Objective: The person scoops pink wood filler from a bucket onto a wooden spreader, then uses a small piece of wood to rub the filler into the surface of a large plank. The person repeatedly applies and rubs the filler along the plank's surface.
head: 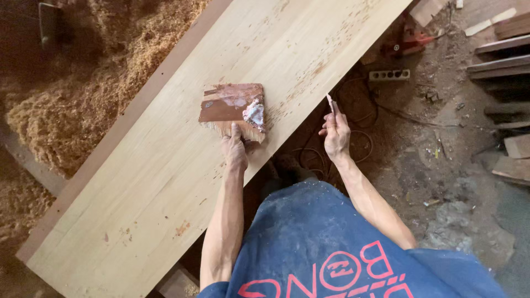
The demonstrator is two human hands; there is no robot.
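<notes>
Head view: looking straight down at both bare hands working at a long pale wood panel running diag. from lower left to upper right of frame.
Left hand: sitting centre of frame, fingers pressing down on lower edge of a flat brown board scrap; grip flat on top, not wrapping round it.
Board scrap: lying on the panel just above centre, smeared w/ pinkish-white filler piling at its right end; pale strip showing along its lower edge.
Right hand: hanging just off the panel's right edge, centre-right of frame, grip clenching round a thin blade-like tool pointing up; tip near the panel edge, can't tell if touching.
Panel: small reddish flecks and dabs showing along right edge and toward lower left; darker brown strip running along its left side.
Sawdust heap: filling upper left of frame, beside the panel.
Floor: dirty, right side of frame, w/ cables looping under the right hand, a power strip upper right, wood offcuts stacking at far right.
Clothing: blue dusty shirt w/ red print filling bottom centre.
</notes>
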